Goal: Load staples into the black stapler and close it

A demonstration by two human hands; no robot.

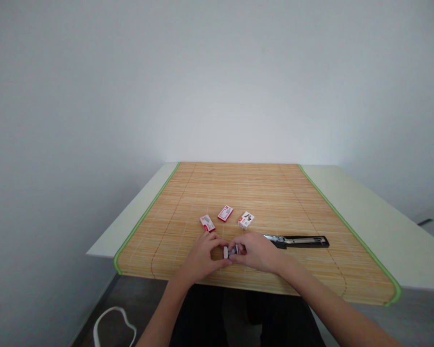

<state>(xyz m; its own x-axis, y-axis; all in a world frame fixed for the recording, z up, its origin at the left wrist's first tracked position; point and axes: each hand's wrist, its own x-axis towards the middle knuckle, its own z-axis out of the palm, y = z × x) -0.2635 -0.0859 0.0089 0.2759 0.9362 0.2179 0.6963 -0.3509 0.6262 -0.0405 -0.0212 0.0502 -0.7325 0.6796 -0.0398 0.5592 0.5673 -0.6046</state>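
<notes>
My left hand (202, 256) and my right hand (255, 251) meet over the near part of a bamboo mat (275, 202). Both pinch a small white and grey box (230, 251) between their fingertips, left hand on its left end, right hand on its right end. What is inside the box is too small to make out. Just beyond the hands lie three small boxes: a red and white one (207, 223) at the left, another red and white one (225, 213) in the middle, and a white one (246, 220) at the right.
A black and silver opened stapler (298, 240) lies flat on the mat to the right of my right hand. The mat with green edging covers a white table (369, 207) against a white wall. A white loop (114, 325) lies on the floor, lower left.
</notes>
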